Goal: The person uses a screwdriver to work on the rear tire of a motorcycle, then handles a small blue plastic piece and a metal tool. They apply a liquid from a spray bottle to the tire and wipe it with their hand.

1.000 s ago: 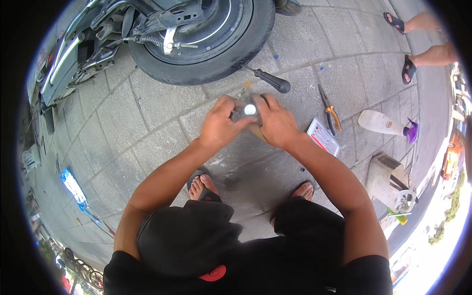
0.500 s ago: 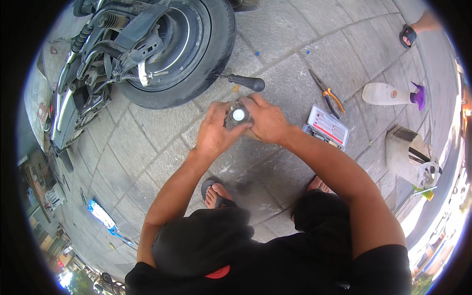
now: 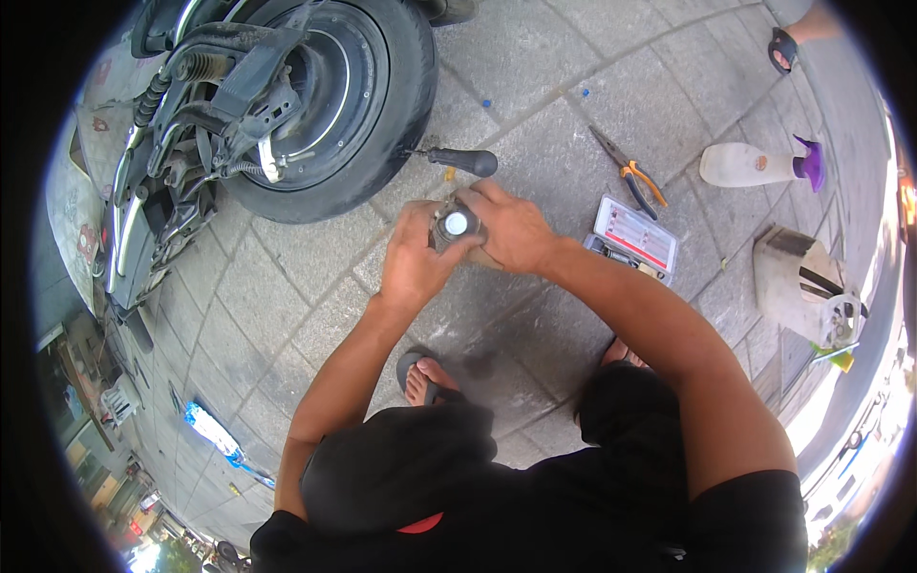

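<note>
My left hand and my right hand are closed round a dull grey-brown cylindrical object with a round white top; its lower part is hidden by my fingers. Just beyond them, a black-handled tool has its thin shaft at the tyre of a motorbike lying or standing at the upper left; whether the shaft is in the rubber I cannot tell. Right of my hands lie pliers with orange-and-black handles and an open clear plastic case with a printed lid and small parts.
A white spray bottle with purple head lies at the right, above a dirty white plastic container. A blue-and-white packet lies at lower left on the paving. Another person's sandalled foot is at top right.
My view has shifted, so the motorbike now sits further left. My hands still grip the object, with slightly shifted fingers. Only one foot of the other person remains in view.
</note>
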